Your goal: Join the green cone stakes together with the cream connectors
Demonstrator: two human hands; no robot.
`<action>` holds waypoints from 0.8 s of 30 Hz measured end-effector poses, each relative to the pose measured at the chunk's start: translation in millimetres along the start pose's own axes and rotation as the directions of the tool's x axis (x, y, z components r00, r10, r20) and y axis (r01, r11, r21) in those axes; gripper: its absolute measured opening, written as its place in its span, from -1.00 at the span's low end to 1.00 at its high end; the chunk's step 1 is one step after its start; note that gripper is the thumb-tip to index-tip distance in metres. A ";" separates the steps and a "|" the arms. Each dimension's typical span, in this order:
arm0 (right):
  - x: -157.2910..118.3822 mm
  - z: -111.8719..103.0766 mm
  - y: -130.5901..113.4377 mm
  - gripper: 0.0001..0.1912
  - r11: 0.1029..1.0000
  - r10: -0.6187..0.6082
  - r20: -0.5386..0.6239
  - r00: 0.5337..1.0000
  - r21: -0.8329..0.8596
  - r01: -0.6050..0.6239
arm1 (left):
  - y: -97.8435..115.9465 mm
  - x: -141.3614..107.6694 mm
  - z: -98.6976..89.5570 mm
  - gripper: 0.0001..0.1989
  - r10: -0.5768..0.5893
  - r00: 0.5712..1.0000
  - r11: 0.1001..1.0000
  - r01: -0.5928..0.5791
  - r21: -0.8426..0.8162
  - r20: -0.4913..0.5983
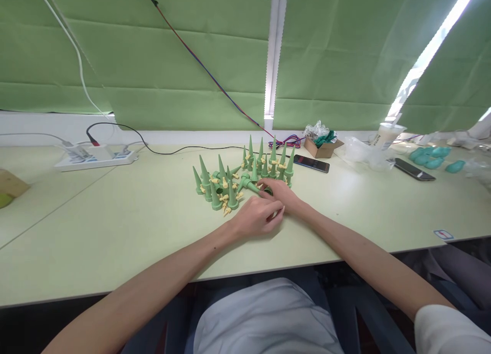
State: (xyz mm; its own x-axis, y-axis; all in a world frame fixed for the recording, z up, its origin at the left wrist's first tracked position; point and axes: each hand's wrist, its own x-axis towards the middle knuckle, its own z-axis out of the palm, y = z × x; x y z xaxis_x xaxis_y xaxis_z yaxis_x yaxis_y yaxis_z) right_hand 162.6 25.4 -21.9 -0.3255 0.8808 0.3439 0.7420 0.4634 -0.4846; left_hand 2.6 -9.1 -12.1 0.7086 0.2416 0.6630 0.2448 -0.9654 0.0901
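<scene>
Green cone-shaped plastic spikes [205,176] with small pale-yellow fittings [224,209] are gathered on the table, many standing point up and some lying down. At the right front of this cluster, my right hand [283,194] is closed around a green plastic spike [268,191] whose dark open end shows between the fingers. Just below and to the left, my left hand [259,217] has its fingers curled and pressed together; whatever they may hold is hidden. Another lying spike [249,184] points towards my right hand's fingertips.
Behind the spikes lie a phone [310,163] and a small cardboard box [322,147] of crumpled wrapping. To the right are a cup [386,135], a second phone [414,169] and teal objects [433,157]. A power strip [97,161] with cables stands at left.
</scene>
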 end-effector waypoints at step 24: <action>-1.3 -1.0 -3.7 -0.72 0.995 0.082 -0.004 0.997 0.057 -0.082 | 2.3 0.1 1.2 -0.72 -0.066 0.981 0.993 0.082 -0.083 0.185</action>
State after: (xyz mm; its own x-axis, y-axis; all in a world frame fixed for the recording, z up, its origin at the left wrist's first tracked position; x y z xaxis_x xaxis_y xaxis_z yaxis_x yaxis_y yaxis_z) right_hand 160.8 22.4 -19.7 -0.2608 0.9155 0.3064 0.7312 0.3945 -0.5564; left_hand 4.1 -11.1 -12.8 0.8011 0.3187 0.5066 0.2464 -0.9470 0.2061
